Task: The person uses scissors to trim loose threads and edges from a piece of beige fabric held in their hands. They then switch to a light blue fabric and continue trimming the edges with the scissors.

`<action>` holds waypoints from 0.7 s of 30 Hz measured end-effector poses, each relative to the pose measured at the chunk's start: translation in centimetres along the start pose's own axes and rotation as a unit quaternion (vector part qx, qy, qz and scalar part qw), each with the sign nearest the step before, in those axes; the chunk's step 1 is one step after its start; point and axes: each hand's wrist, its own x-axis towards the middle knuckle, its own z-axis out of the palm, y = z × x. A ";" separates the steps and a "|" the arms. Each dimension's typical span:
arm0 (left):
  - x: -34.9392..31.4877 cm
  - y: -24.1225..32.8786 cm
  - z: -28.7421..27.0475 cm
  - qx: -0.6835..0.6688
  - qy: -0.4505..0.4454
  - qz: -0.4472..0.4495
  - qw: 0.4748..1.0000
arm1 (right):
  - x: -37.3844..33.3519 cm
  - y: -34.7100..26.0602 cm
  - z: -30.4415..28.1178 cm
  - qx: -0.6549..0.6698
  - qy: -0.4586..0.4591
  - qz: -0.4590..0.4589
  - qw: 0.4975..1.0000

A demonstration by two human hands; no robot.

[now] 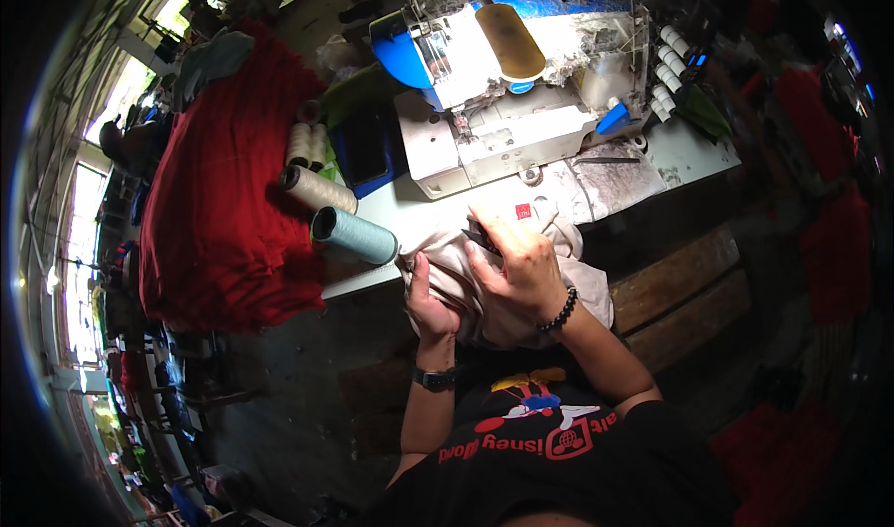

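A light beige cloth garment lies bunched over the front edge of the sewing table and my lap. My left hand grips its left side, thumb up and the fingers hidden behind the cloth. Over the middle of the fabric, my right hand is closed around small dark thread snips, mostly covered by the fingers. A red label shows on the pale cloth just beyond my right hand. Close to the left of the garment lies a teal thread cone.
Behind the garment stands a white and blue sewing machine under a bright light. Red fabric is heaped at left, beside a cream thread cone. A stained cloth lies on the table at right, above a wooden bench.
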 end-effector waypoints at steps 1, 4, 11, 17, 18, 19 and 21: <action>0.0 -0.1 0.0 -0.002 -0.001 0.003 1.000 | -0.1 0.0 0.1 -0.007 0.009 -0.017 1.000; 0.0 -0.1 0.1 -0.008 -0.009 0.003 1.000 | -0.2 -0.2 0.0 -0.019 -0.031 0.001 0.999; 0.1 -0.1 -0.3 -0.007 -0.023 -0.006 1.000 | -0.4 -0.5 0.0 -0.024 -0.045 0.006 0.999; 0.2 -0.3 -0.5 -0.012 -0.009 -0.003 1.000 | -0.3 -0.4 0.5 0.019 -0.007 0.025 0.999; 0.1 -0.3 -0.4 -0.017 -0.008 -0.009 1.000 | -0.2 -0.3 0.4 0.050 0.009 0.036 0.998; 0.0 -0.1 -0.1 -0.022 -0.008 -0.015 1.000 | 0.0 -0.2 0.4 0.080 0.025 0.048 0.995; -0.1 0.1 0.2 -0.025 -0.008 -0.021 0.999 | 0.2 -0.3 -0.1 0.097 0.006 0.064 0.993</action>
